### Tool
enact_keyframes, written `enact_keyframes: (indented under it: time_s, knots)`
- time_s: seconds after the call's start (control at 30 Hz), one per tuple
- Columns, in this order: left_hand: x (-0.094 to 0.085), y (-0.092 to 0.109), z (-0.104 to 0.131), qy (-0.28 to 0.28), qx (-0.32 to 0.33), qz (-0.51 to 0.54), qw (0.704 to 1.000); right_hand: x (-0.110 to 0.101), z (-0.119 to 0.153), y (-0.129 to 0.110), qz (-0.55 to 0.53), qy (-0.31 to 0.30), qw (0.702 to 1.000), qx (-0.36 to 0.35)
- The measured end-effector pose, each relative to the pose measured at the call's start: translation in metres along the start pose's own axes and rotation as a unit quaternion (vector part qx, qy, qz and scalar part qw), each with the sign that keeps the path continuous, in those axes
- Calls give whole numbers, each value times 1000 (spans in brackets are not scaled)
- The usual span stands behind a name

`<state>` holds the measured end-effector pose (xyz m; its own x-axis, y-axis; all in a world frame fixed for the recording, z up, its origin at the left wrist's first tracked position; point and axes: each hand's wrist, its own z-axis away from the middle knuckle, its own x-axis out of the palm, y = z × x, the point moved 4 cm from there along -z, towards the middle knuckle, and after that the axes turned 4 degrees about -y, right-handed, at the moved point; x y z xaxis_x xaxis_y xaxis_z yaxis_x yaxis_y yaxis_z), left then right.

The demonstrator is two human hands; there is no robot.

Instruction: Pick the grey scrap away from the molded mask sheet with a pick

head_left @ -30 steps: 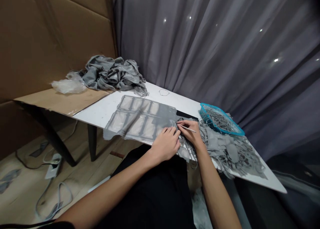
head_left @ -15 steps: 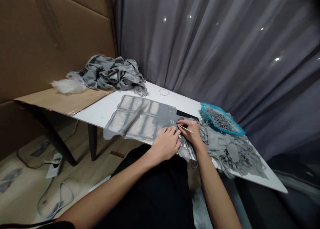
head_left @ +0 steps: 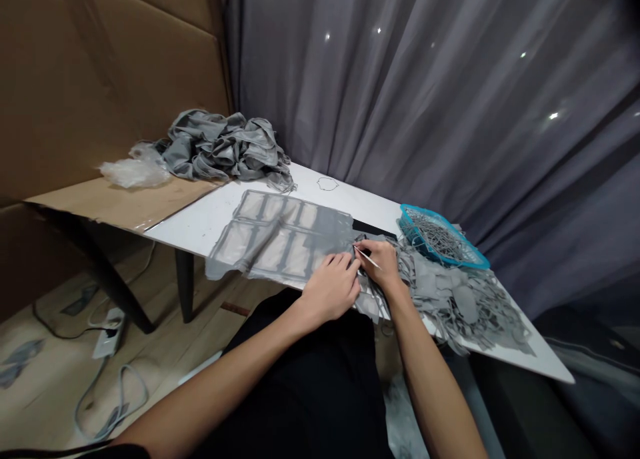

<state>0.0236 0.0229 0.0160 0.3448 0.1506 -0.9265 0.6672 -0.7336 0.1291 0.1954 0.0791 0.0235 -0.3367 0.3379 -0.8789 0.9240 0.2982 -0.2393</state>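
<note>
A flat grey sheet with several pale see-through panels [head_left: 273, 235] lies along the front edge of the white table. My left hand [head_left: 333, 285] rests flat on its right part, fingers stretched out and pressing down. Just to the right, my right hand [head_left: 381, 262] is closed in a pinch around a thin white stick-like tool [head_left: 367, 257], whose tip touches the sheet's right edge close to my left fingertips. I cannot make out exactly what kind of tool it is. Loose grey scraps [head_left: 467, 302] are heaped beside and under my right wrist.
A blue plastic basket [head_left: 445, 239] full of thin grey strips stands at the right back. On the far left, crumpled grey fabric [head_left: 225, 149] is piled near a clear plastic bag [head_left: 137, 169]. A thin dark loop [head_left: 328, 183] lies on the white tabletop [head_left: 365, 202]. Grey curtains hang behind.
My right hand and the white tool have shifted very slightly, with the tool's back end now a little lower and more to the left. My left hand stays on the sheet.
</note>
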Motion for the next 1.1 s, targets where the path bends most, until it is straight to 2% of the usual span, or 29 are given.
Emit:
enact_keyframes:
  time_s: [0.53,0.67,0.77,0.87,0.97,1.1]
  knots:
    - [-2,2,-1,-1,7,-9,1000,4,-3,-2,49,32,998,16]
    - [-2,4,-3,3,13,-9,1000,2,-8,-1,37,68,997,26]
    - [-2,4,-4,5,14,-8,1000,-4,-12,5,-13,118,991,57]
    - [-2,4,-3,10,11,-5,1000,-9,-11,11,-122,145,979,76]
    - [-2,3,-2,14,12,-3,1000,-11,-7,12,-221,141,961,85]
    - [-2,3,-1,16,10,-2,1000,-11,-2,5,-265,94,958,62]
